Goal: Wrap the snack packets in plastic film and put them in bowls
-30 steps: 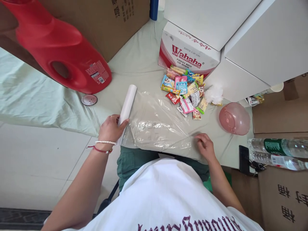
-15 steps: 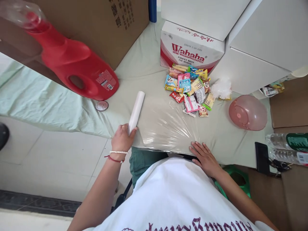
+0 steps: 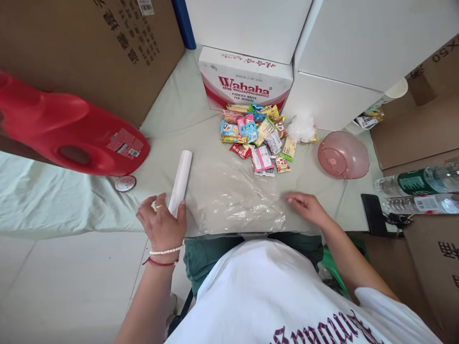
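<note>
A white roll of clear plastic film (image 3: 181, 184) lies slanted on the cloth-covered table. My left hand (image 3: 163, 220) is over its near end, fingers spread apart and the thumb close against the roll. From the roll, a loose, wrinkled sheet of clear film (image 3: 236, 205) spreads rightward to the table's front edge. Just past the sheet's right edge, my right hand (image 3: 306, 206) rests low over the table with its fingers drawn together, and nothing shows in it. Beyond the sheet sits a pile of small wrapped snacks (image 3: 263, 136).
A pink bowl (image 3: 343, 155) and a crumpled clear plastic bag (image 3: 301, 128) are at the right. A Wahaha box (image 3: 247, 81) stands behind the snacks. A red jug (image 3: 82, 131) and a round lid (image 3: 125, 183) are left. Bottles (image 3: 423, 203) and a black phone (image 3: 374, 215) lie far right.
My right hand has lifted off the film and moved up, its fingers drawing in. The film has gone from stretched to slack. My left fingers have spread off the roll. The view has shifted.
</note>
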Demonstrator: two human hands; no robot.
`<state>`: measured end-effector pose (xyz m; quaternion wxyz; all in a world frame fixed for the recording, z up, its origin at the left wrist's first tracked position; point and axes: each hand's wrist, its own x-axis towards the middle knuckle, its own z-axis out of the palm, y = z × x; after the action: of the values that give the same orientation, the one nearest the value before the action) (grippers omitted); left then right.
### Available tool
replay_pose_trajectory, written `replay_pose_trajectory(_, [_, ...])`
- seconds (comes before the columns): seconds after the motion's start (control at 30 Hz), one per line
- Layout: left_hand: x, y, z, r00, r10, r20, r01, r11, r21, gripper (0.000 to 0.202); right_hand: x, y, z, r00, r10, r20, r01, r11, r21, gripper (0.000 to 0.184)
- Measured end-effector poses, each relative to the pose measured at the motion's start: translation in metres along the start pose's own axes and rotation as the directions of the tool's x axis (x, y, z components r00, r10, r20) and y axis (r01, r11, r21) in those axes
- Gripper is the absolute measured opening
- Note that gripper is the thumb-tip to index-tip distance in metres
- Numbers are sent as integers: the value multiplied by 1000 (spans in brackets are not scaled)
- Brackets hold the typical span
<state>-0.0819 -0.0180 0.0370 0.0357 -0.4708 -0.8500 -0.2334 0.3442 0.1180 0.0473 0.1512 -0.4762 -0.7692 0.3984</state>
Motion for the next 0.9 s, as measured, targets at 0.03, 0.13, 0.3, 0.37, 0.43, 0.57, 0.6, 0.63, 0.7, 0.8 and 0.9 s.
replay_pose_trajectory(0.03, [-2,8,3,998,57,-29,-59,997,-57,53,17,-1,-2,994,59,-89,-60,998,-10,36])
replay_pose_trajectory(0.13, [-16,40,20,968,249,10,-242,949,-199,41,74,-16,2,957,140,-253,-170,980,-104,36])
replay_pose_trajectory(0.3, [-48,89,56,878,418,234,-394,908,-143,46,153,-59,24,936,191,-295,-299,874,-383,44])
replay_pose_trajectory(0.37, [-61,99,62,827,465,316,-452,884,-119,50,168,-67,30,937,213,-276,-318,848,-424,51])
replay_pose_trajectory(0.43, [-70,103,64,784,504,363,-493,860,-130,52,176,-66,32,935,235,-265,-327,858,-395,55])
replay_pose_trajectory(0.57, [-77,100,64,764,530,368,-510,846,-159,54,171,-41,17,905,336,-261,-390,901,-193,52])
replay_pose_trajectory(0.6, [-77,99,64,766,531,362,-508,845,-165,54,167,-33,10,896,355,-266,-401,905,-142,46])
replay_pose_trajectory(0.63, [-77,98,64,769,532,354,-506,846,-171,55,163,-26,1,886,372,-276,-410,907,-93,40])
replay_pose_trajectory(0.7, [-76,98,65,776,532,339,-499,846,-188,56,158,-16,-17,869,386,-309,-406,914,-2,34])
replay_pose_trajectory(0.8, [-76,98,66,782,531,326,-490,847,-204,56,165,-21,-45,873,259,-413,-275,961,23,34])
replay_pose_trajectory(0.9, [-76,99,66,783,527,330,-489,850,-195,56,202,-49,-64,864,17,-502,-70,994,-87,36])
